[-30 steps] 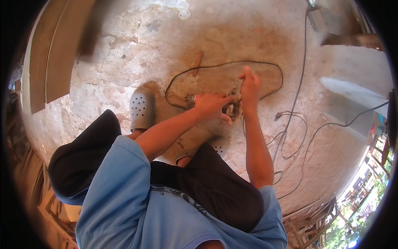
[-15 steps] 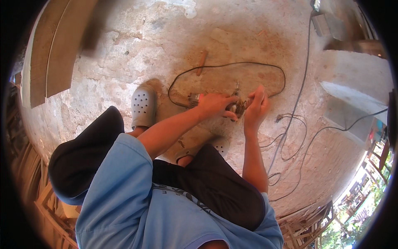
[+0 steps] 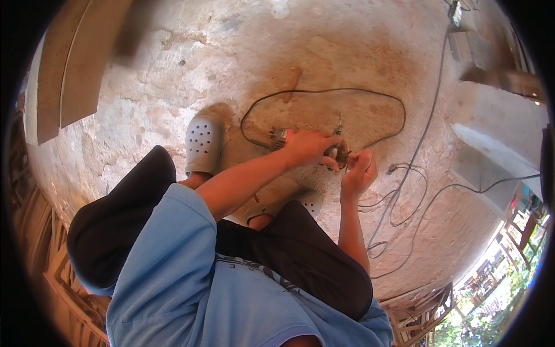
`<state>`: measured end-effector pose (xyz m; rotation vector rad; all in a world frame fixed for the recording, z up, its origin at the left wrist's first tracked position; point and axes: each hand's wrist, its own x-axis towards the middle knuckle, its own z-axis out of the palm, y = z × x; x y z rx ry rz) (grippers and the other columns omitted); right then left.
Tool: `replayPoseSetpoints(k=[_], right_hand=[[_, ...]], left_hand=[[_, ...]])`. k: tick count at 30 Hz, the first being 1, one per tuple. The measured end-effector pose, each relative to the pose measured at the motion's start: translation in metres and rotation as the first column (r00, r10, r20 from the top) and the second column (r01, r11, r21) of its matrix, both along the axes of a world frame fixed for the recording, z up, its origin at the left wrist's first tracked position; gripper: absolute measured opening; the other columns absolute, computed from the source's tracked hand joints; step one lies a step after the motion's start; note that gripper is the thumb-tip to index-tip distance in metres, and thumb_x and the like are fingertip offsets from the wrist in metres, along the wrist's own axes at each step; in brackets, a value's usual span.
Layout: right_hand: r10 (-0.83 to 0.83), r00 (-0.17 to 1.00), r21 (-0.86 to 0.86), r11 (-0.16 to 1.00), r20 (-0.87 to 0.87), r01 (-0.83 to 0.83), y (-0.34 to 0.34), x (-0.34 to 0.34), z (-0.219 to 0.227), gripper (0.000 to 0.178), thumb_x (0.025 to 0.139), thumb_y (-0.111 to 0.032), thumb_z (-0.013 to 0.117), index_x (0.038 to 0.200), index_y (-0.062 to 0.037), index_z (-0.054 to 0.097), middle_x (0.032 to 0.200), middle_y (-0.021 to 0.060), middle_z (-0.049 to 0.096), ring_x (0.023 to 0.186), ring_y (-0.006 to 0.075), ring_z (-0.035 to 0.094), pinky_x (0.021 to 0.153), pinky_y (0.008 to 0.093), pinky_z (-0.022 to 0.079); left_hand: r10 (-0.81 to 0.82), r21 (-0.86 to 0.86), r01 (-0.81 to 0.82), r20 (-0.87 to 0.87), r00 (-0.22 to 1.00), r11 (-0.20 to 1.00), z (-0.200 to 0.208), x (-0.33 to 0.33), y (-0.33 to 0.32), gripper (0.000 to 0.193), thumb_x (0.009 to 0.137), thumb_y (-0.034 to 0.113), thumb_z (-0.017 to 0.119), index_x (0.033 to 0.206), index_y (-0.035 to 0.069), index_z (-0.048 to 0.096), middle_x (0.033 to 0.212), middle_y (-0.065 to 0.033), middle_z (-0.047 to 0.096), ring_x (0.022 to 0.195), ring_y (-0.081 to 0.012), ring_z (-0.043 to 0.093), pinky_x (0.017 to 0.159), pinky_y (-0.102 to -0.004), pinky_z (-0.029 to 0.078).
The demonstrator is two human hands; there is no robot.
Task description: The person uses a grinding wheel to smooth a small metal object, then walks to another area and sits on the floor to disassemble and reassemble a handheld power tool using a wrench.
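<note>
In front of my feet, a corded power tool (image 3: 280,137) lies close to the floor, its dark vented rear end showing to the left. My left hand (image 3: 309,148) is wrapped over its body, which has a red part, with thumb and forefinger stretched toward the metal head. Beside that head, on its right, my right hand (image 3: 358,173) has its fingers pinched together. Whatever sits between those fingertips is too small to make out. My left hand covers most of the tool's body.
The tool's black cord (image 3: 347,89) loops across the floor beyond my hands. A reddish-brown stick (image 3: 293,85) lies by it. More cable (image 3: 426,188) curls at right, before a pale block (image 3: 497,110). Boards (image 3: 81,63) stand at far left. Grey clogs (image 3: 204,141) are on my feet.
My right hand has come down slightly beside the tool's head, its fingers bent closer to it. My left hand keeps its hold on the tool. The whole view has shifted a little.
</note>
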<state>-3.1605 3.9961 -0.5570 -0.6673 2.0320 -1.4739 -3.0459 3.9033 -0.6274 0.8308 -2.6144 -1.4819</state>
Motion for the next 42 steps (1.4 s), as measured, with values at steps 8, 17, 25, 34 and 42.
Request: replayPoseSetpoints(k=[8, 17, 25, 34, 42], right_hand=[[0.107, 0.986, 0.025, 0.994, -0.129, -0.104, 0.014, -0.003, 0.000, 0.039, 0.107, -0.023, 0.043, 0.075, -0.0026, 0.054, 0.065, 0.0003, 0.049, 0.058, 0.0075, 0.041, 0.052, 0.0257, 0.031], [0.086, 0.960, 0.169, 0.976, 0.268, -0.134, -0.066, -0.053, -0.029, 0.046, 0.106, -0.039, 0.050, 0.075, -0.0045, 0.052, 0.058, -0.0033, 0.042, 0.051, 0.0052, 0.038, 0.048, 0.0247, 0.029], [0.125, 0.970, 0.319, 0.929, 0.208, -0.188, -0.081, -0.065, -0.042, 0.049, 0.105, -0.041, 0.050, 0.073, -0.0041, 0.053, 0.055, -0.0034, 0.038, 0.051, 0.0061, 0.037, 0.049, 0.0262, 0.030], [0.141, 0.988, 0.325, 0.933, 0.062, -0.154, -0.079, -0.049, -0.038, 0.050, 0.106, -0.039, 0.050, 0.071, -0.0031, 0.052, 0.060, -0.0011, 0.041, 0.056, 0.0082, 0.037, 0.052, 0.0295, 0.030], [0.126, 0.992, 0.334, 0.935, -0.005, -0.117, -0.081, -0.054, -0.052, 0.051, 0.104, -0.040, 0.052, 0.070, -0.0021, 0.053, 0.059, -0.0013, 0.043, 0.059, 0.0096, 0.040, 0.055, 0.0311, 0.032]], left_hand=[[-0.027, -0.040, 0.027, 0.001, 1.000, 0.999, -0.002, -0.001, 0.000, 0.082, 0.073, 0.069, 0.070, 0.133, 0.015, 0.057, 0.096, -0.0119, 0.067, 0.091, -0.0348, 0.068, 0.073, -0.0446, 0.054], [-0.039, -0.027, 0.039, 0.020, 0.999, 0.999, 0.002, -0.002, -0.002, 0.082, 0.072, 0.072, 0.069, 0.128, 0.014, 0.060, 0.095, -0.0118, 0.068, 0.093, -0.0334, 0.068, 0.076, -0.0442, 0.053], [-0.028, -0.036, 0.028, 0.002, 1.000, 0.999, 0.001, 0.001, -0.001, 0.081, 0.074, 0.071, 0.066, 0.131, 0.013, 0.058, 0.092, -0.0105, 0.066, 0.090, -0.0333, 0.067, 0.074, -0.0452, 0.054], [-0.020, -0.090, 0.017, -0.025, 1.000, 0.996, -0.004, -0.003, 0.000, 0.080, 0.074, 0.071, 0.065, 0.127, 0.012, 0.060, 0.092, -0.0111, 0.066, 0.087, -0.0340, 0.068, 0.072, -0.0439, 0.054], [-0.023, -0.077, 0.022, -0.004, 1.000, 0.997, 0.001, -0.003, -0.002, 0.080, 0.074, 0.071, 0.065, 0.130, 0.014, 0.059, 0.091, -0.0103, 0.065, 0.086, -0.0336, 0.067, 0.070, -0.0447, 0.054]])
